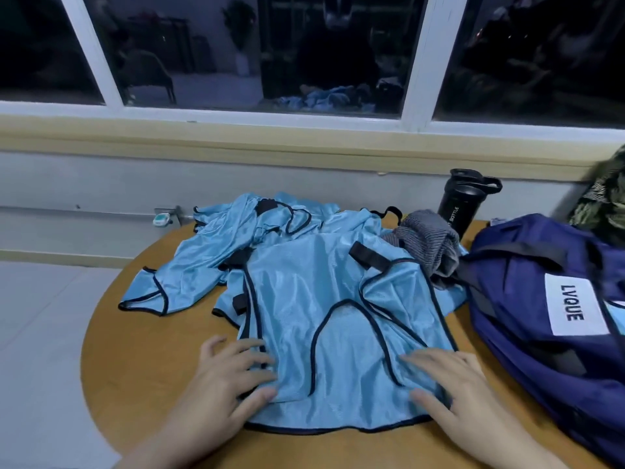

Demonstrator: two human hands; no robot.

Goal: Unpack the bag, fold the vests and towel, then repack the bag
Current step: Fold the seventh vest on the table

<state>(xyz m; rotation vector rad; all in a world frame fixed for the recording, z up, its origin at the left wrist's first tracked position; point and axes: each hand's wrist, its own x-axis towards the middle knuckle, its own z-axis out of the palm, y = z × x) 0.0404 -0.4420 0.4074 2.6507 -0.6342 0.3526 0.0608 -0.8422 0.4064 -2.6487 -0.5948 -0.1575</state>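
Both hands, left hand (233,370) and right hand (453,380), are pressing flat, fingers spread, on the vest (324,299); the slippery cloth between them may be bunching if pushed.

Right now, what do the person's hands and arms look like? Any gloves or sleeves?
Both are bare. The left hand and right hand wear no gloves, rings or watch that I can see. No sleeves show on the forearms as far as the picture's bottom edge. Nails are short and plain.
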